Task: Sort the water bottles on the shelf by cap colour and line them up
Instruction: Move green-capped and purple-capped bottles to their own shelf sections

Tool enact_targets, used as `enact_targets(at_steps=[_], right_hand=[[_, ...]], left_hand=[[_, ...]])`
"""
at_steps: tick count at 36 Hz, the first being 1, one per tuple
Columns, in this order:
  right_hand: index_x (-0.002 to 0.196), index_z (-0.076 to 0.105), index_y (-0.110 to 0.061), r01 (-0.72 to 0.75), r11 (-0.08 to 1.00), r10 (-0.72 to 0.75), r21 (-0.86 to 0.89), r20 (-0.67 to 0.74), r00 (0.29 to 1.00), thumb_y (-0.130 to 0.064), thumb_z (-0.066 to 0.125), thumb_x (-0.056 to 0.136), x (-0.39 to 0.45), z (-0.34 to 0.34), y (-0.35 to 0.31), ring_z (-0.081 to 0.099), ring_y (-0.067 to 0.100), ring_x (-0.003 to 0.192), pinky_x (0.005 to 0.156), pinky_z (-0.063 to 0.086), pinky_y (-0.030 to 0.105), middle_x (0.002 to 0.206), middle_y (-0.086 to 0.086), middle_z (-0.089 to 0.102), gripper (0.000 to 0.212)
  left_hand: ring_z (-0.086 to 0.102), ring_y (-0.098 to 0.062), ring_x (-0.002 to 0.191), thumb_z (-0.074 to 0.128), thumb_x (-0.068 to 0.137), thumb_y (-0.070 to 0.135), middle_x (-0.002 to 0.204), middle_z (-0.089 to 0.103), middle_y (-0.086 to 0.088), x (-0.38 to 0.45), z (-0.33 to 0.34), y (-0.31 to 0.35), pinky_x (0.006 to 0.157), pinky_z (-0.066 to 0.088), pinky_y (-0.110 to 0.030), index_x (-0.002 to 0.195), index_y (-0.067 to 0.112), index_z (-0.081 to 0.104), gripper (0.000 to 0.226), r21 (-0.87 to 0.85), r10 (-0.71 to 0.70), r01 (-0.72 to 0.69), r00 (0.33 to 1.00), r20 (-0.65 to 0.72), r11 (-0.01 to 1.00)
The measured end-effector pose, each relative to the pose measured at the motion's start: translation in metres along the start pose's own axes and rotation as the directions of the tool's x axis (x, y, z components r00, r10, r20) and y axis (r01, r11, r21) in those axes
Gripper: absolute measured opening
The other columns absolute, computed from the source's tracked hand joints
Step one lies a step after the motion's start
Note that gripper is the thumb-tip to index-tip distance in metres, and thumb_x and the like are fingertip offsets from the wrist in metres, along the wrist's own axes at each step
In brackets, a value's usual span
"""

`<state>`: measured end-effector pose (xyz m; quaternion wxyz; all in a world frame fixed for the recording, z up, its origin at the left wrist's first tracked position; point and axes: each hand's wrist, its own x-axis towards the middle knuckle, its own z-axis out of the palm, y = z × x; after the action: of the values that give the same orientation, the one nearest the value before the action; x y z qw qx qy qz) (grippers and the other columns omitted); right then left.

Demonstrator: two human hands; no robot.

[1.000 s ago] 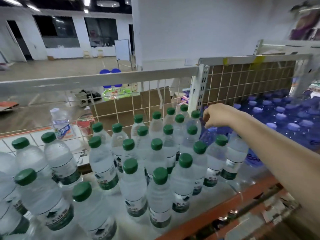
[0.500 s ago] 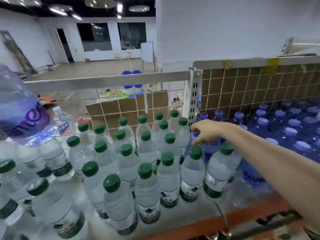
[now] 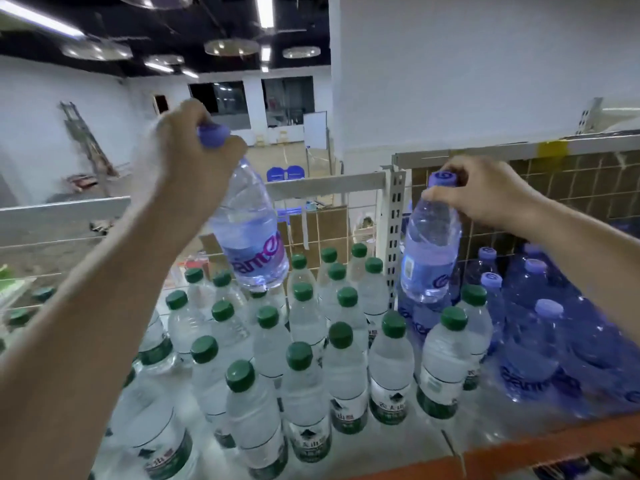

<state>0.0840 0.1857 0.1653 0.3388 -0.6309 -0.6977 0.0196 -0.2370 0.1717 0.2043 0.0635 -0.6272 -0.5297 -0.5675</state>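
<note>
Now both hands are up off the shelf (image 3: 519, 452), each carrying a purple-capped bottle by its neck. Half a second ago only the right hand (image 3: 485, 195) was reaching among the caps; it has since lifted its bottle (image 3: 429, 251) clear, fingers pinched round the cap, above the upright post (image 3: 393, 237) dividing the two bays. The left hand (image 3: 187, 157) grips the other purple-capped bottle (image 3: 249, 237), tilted, over the green-capped bottles (image 3: 298, 355) at the back edge of the left bay. Both strays (as I judge them) are out of the green group, so they probably belong with the purple-capped bottles (image 3: 547, 341) massed in the right bay.
</note>
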Motion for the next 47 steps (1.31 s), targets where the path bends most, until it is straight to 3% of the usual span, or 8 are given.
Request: enact_targets(at_steps=[7, 14, 23, 29, 32, 36, 43, 47], right_hand=[[0.094, 0.063, -0.018, 0.017, 0.998, 0.000, 0.055, -0.299, 0.954, -0.046, 0.068, 0.083, -0.012, -0.027, -0.011, 0.058, 0.029, 0.087, 0.079, 0.046, 0.040, 0.091, 0.010, 0.065, 0.031], [0.097, 0.061, -0.014, 0.084, 0.996, -0.061, 0.035, -0.428, 0.901, -0.045, 0.064, 0.088, -0.030, -0.056, 0.002, 0.055, 0.026, 0.082, 0.076, 0.046, 0.040, 0.087, 0.005, 0.060, 0.032], [0.089, 0.060, -0.018, 0.177, 0.983, -0.136, 0.053, -0.441, 0.887, -0.049, 0.063, 0.086, -0.036, -0.108, 0.053, 0.050, 0.017, 0.071, 0.064, 0.039, 0.030, 0.072, -0.005, 0.054, 0.032], [0.085, 0.058, -0.016, 0.232, 0.970, -0.182, 0.065, -0.432, 0.883, -0.050, 0.064, 0.085, -0.040, -0.143, 0.103, 0.043, 0.007, 0.059, 0.060, 0.035, 0.027, 0.063, -0.014, 0.048, 0.034], [0.087, 0.059, -0.016, 0.232, 0.971, -0.184, 0.056, -0.439, 0.879, -0.052, 0.063, 0.084, -0.044, -0.157, 0.126, 0.046, 0.014, 0.064, 0.064, 0.039, 0.030, 0.064, -0.015, 0.049, 0.036], [0.086, 0.055, -0.020, 0.230, 0.973, -0.195, 0.022, -0.455, 0.869, -0.056, 0.060, 0.083, -0.047, -0.175, 0.156, 0.050, 0.019, 0.073, 0.069, 0.043, 0.036, 0.066, -0.015, 0.049, 0.037], [0.083, 0.051, -0.025, 0.222, 0.975, -0.191, 0.004, -0.495, 0.847, -0.062, 0.057, 0.077, -0.045, -0.200, 0.209, 0.048, 0.019, 0.073, 0.067, 0.039, 0.034, 0.066, -0.014, 0.046, 0.038], [0.083, 0.053, -0.025, 0.176, 0.983, -0.181, -0.060, -0.516, 0.837, -0.054, 0.065, 0.081, -0.045, -0.211, 0.234, 0.048, 0.019, 0.073, 0.066, 0.038, 0.031, 0.074, -0.004, 0.054, 0.031]], left_hand=[[0.045, -0.021, 0.070, 0.061, 0.083, 0.026, 0.066, 0.045, 0.007, -0.015, 0.023, 0.034, 0.051, 0.030, -0.031, 0.086, 0.011, 0.053, 0.017, 0.046, 0.013, -0.019, 0.991, 0.131, 0.999], [0.049, -0.023, 0.073, 0.059, 0.085, 0.027, 0.073, 0.052, 0.004, -0.032, 0.043, 0.062, 0.052, 0.032, -0.028, 0.090, 0.011, 0.056, 0.017, 0.027, 0.004, -0.009, 0.982, 0.188, 1.000], [0.047, -0.024, 0.075, 0.060, 0.085, 0.027, 0.084, 0.055, -0.003, -0.058, 0.072, 0.123, 0.052, 0.029, -0.030, 0.095, 0.010, 0.058, 0.019, 0.062, -0.001, -0.007, 0.992, 0.124, 0.998], [0.054, -0.027, 0.076, 0.061, 0.081, 0.028, 0.081, 0.059, -0.004, -0.082, 0.106, 0.172, 0.065, 0.045, -0.037, 0.088, 0.012, 0.056, 0.018, 0.003, -0.018, 0.018, 0.996, 0.088, 1.000], [0.048, -0.021, 0.076, 0.061, 0.084, 0.027, 0.070, 0.049, 0.009, -0.099, 0.120, 0.200, 0.065, 0.033, -0.028, 0.090, 0.013, 0.056, 0.016, 0.014, -0.026, 0.025, 0.997, 0.072, 1.000], [0.047, -0.023, 0.078, 0.061, 0.083, 0.028, 0.078, 0.052, 0.001, -0.114, 0.142, 0.229, 0.065, 0.031, -0.028, 0.090, 0.012, 0.058, 0.018, 0.006, -0.025, 0.024, 0.998, 0.064, 1.000], [0.061, -0.036, 0.073, 0.059, 0.074, 0.035, 0.076, 0.054, -0.003, -0.120, 0.182, 0.266, 0.066, 0.053, -0.049, 0.085, 0.012, 0.055, 0.026, -0.078, -0.012, 0.024, 0.988, 0.153, 0.997], [0.060, -0.033, 0.077, 0.059, 0.075, 0.037, 0.077, 0.057, -0.002, -0.113, 0.206, 0.281, 0.067, 0.052, -0.044, 0.085, 0.014, 0.057, 0.026, -0.098, 0.045, -0.032, 0.989, 0.139, 0.995]])
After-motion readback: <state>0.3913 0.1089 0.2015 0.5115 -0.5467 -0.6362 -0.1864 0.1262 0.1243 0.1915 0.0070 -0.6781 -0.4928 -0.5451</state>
